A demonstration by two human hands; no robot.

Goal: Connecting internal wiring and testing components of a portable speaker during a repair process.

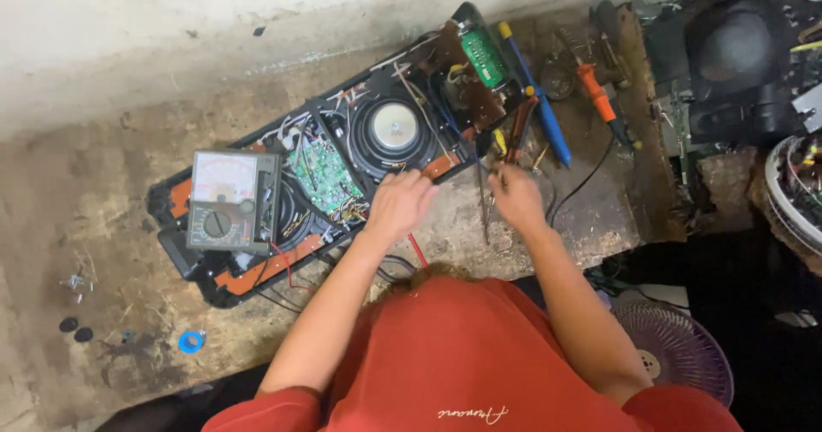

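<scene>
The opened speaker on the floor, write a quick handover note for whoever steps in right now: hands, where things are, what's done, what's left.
Left hand rests on the near edge of the opened speaker case, beside the green circuit board. Right hand is at the case's right end, by thin metal tweezers; whether it grips them is unclear.
Analog multimeter lies on the case's left end. Blue screwdriver and orange-handled soldering iron lie to the right.
Done: case open, boards and speaker cone exposed.
Left: case still open, wires loose.
</scene>
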